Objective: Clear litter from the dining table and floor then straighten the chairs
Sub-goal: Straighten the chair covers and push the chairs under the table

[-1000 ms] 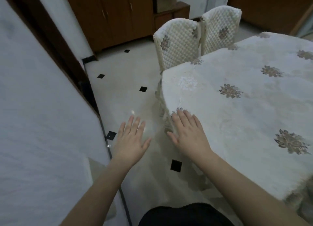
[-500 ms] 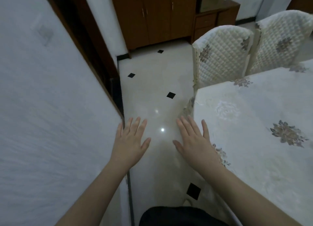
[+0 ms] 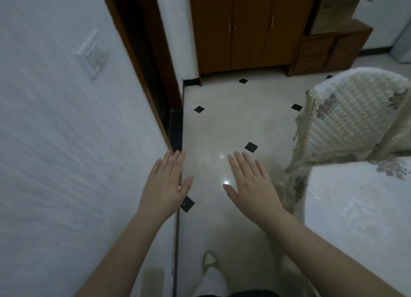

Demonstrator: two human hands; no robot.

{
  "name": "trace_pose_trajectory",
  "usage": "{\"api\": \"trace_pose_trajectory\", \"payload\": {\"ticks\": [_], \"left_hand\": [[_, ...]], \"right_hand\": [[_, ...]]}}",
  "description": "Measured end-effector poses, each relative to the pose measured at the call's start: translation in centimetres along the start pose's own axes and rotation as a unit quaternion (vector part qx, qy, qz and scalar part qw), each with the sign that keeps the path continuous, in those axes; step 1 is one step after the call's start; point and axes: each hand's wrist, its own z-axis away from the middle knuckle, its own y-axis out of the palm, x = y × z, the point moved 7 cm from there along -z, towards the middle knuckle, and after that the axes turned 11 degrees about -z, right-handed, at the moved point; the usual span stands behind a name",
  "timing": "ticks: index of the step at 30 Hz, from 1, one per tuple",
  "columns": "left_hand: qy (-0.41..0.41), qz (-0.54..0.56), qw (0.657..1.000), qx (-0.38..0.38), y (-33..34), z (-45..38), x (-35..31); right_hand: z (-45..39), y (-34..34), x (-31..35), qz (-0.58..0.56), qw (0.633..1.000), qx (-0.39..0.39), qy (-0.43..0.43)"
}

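Both hands out front, palms down, fingers straight and spread, holding nothing. Left hand (image 3: 165, 183) hangs just beside the pale textured wall (image 3: 66, 141); right hand (image 3: 250, 185) hangs over the glossy cream tiled floor with black diamond insets (image 3: 222, 123), near the table corner but not touching it.

Dining table with white floral-embroidered cloth (image 3: 355, 218) sits at right. What shows of its top has no litter on it (only one corner is in frame, so can't speak for the rest). Floor strip between wall and table: no litter visible either.

Quilted white chair with floral-patterned cover (image 3: 355, 114) stands at the table's far edge, back close to the table. Looks tucked in, though the angle can't be judged from here.

My read: the empty, flat hands suggest walking or scanning rather than picking up. The person is in the gap beside the table, probably looking for leftover litter or heading for the chair.

Brown wooden cabinet with metal handles (image 3: 244, 29) sits at the far wall, well apart from everything.
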Motion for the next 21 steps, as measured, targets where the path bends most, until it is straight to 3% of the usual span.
{"api": "trace_pose_trajectory", "payload": {"ticks": [12, 21], "left_hand": [[0.042, 0.017, 0.998, 0.035, 2.5, -16.6, 2.5], [0.082, -0.016, 0.995, 0.052, 5.5, -31.7, -0.2]], "right_hand": [[-14.4, -0.1, -5.6, 0.04, 0.994, -0.021, 0.094], [-24.2, 0.3, -15.0, 0.054, 0.985, -0.019, 0.163]]}}
